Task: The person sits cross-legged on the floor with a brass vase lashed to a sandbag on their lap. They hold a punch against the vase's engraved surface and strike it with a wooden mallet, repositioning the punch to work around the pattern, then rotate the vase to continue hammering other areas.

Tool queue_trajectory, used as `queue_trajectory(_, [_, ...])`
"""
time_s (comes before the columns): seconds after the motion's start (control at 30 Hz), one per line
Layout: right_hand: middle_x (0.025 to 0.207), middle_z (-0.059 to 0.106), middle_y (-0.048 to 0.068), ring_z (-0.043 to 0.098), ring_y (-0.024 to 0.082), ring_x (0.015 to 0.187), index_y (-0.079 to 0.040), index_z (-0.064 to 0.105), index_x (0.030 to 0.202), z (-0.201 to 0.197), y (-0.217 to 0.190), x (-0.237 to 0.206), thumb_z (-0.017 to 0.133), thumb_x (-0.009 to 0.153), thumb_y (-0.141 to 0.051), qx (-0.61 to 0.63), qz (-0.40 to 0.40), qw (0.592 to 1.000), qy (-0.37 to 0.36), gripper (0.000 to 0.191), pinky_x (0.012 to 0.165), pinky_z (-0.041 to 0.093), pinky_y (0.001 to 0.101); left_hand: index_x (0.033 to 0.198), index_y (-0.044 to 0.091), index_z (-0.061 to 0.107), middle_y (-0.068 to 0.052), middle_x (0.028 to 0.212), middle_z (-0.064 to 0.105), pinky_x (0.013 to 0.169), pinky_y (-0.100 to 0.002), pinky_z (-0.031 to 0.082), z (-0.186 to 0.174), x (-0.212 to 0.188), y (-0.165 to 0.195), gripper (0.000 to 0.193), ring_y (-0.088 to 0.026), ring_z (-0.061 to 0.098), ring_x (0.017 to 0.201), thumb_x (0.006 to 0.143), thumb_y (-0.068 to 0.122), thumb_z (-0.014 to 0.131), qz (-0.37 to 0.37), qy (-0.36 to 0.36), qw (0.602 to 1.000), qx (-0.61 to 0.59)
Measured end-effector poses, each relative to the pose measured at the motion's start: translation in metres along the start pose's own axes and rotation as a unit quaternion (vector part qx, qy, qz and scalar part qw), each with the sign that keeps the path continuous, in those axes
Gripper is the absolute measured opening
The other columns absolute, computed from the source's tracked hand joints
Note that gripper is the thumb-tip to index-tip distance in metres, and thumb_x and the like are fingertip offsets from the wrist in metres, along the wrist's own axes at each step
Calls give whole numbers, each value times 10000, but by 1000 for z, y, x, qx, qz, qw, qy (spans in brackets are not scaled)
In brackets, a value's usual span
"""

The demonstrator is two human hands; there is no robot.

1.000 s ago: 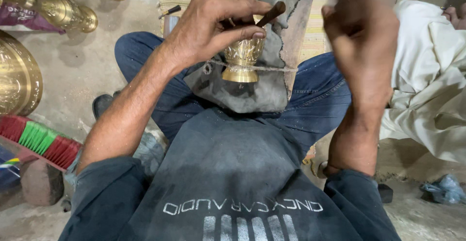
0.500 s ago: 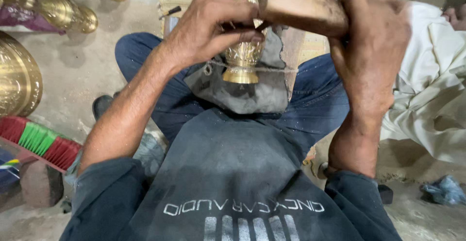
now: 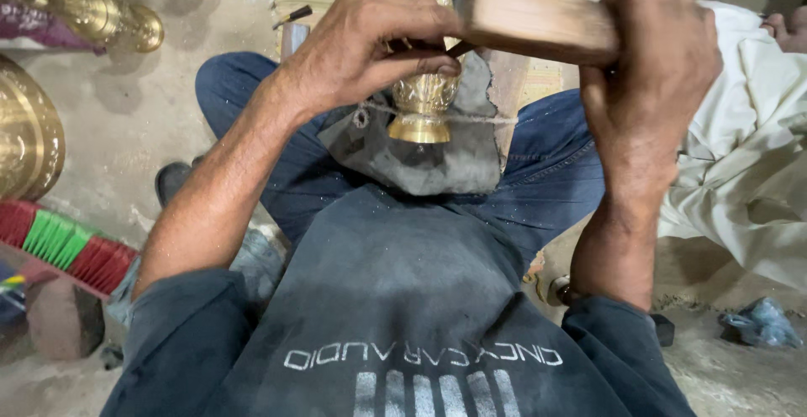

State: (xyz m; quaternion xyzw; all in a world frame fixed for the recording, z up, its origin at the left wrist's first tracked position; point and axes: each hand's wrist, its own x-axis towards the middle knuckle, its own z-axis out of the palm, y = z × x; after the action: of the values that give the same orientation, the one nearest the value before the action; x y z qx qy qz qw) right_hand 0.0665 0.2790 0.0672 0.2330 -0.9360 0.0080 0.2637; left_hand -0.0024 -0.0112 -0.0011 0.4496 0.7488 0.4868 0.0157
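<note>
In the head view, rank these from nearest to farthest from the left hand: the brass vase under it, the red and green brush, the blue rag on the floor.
1. Brass vase, under the left hand.
2. Red and green brush, lower left.
3. Blue rag, lower right.

Glossy brass vase (image 3: pixel 426 89), matt wooden mallet (image 3: pixel 538 22)

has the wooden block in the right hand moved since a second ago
Yes. The wooden block in the right hand has swung left, reaching the brass vase it was clear of before.
</note>
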Motion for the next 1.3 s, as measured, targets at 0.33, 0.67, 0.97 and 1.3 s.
queue_trajectory(0.33, [958,619,140,626,355,827,9,552,1166,-5,-12,4,803,974,22,260,185,947,-33,316,763,518,408,1380,71,685,-99,1177,755,870,-351,632,0,-2,-6,374,-229,766,1023,1057,207,817,49,22,998,-16])
queue_trajectory(0.67, [967,658,157,678,330,879,19,579,1125,-4,-2,-11,811,1012,49,187,122,975,-25,260,789,534,374,1385,113,689,-62,1163,760,892,-324,647,2,-3,-10,385,-202,770,1016,1035,193,830,48,22,998,-19])
queue_trajectory(0.97, [911,661,119,643,280,817,-22,589,1107,-19,-22,11,810,962,-25,256,204,944,-32,265,748,505,389,1372,95,695,-64,1169,761,911,-330,641,4,-15,-11,362,-210,777,1065,1036,138,821,44,37,997,-54])
queue_trajectory(1.3, [957,603,122,612,307,911,-30,548,1080,-20,-17,6,836,957,-47,74,63,993,-62,313,823,469,439,1282,39,699,-111,1140,755,868,-323,625,3,-16,-9,309,-228,770,1035,1019,118,842,31,45,998,-32])
